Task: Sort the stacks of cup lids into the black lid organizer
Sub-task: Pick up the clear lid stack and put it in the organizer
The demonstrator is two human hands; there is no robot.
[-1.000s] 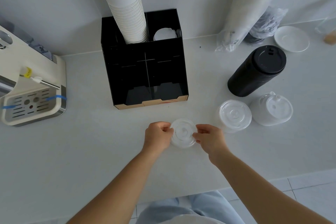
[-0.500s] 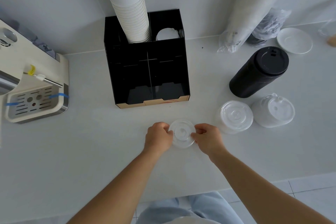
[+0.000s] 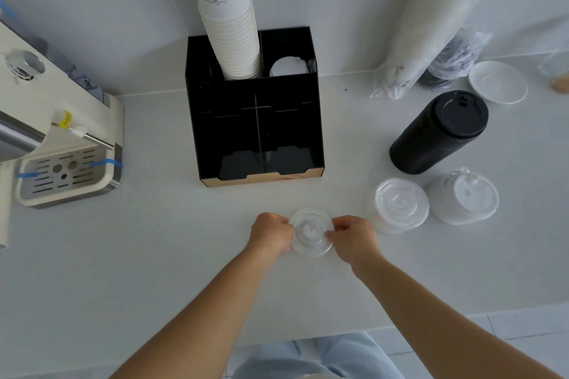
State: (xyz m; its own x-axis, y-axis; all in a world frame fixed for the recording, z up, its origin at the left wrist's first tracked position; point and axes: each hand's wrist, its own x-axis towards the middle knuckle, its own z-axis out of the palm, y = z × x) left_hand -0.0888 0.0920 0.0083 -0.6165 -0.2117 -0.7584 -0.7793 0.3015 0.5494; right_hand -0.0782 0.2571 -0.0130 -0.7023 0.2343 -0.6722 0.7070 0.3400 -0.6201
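A small stack of clear lids point(image 3: 311, 232) stands on the white counter in front of me. My left hand point(image 3: 271, 232) grips its left side and my right hand point(image 3: 352, 237) grips its right side. The black lid organizer point(image 3: 255, 120) stands behind them against the wall, its front slots dark, with a tall stack of paper cups point(image 3: 229, 18) and some white lids point(image 3: 288, 66) in its rear compartments. To the right wait a stack of clear flat lids point(image 3: 400, 204), a stack of white sip lids point(image 3: 463, 197) and a tall stack of black lids point(image 3: 440, 131).
A cream coffee machine point(image 3: 58, 148) with its drip tray occupies the left. Wrapped sleeves of cups point(image 3: 431, 21) lean on the wall at the back right, next to a white saucer point(image 3: 498, 81). The counter's front edge runs just below my forearms.
Both hands keep their hold on the clear lid stack at nearly the same spot. The view has shifted slightly; nothing else moved.
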